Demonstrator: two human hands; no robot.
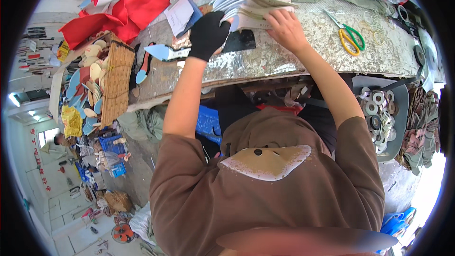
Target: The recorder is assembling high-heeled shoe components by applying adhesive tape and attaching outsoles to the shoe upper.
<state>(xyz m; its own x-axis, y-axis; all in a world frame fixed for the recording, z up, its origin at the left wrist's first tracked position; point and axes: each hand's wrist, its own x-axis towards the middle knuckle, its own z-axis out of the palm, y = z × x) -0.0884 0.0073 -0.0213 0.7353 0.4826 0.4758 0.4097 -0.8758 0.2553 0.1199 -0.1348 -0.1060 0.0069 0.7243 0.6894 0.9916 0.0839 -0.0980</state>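
A fanned stack of shoe insoles (253, 0), light blue and off-white, lies at the far edge of view on the worktable. My left hand (207, 35), in a black fingerless glove, closes on the left ends of the lowest insoles. At their right ends, the bare fingers of my right hand (286, 28) are curled against the edges. Between my hands lies a flat black piece (241, 41). One loose light-blue insole (163, 52) sits just left of the glove, and another dark one with a blue end (141, 76) is farther left.
Scissors (342, 32) with green and yellow handles lie right on the worn worktable (303, 61). A wicker basket (118, 80) of insoles stands left, near red sheeting (137, 9) and a blue clipboard (188, 14). A grey bin (403, 114) with tape rolls hangs below the table's right edge.
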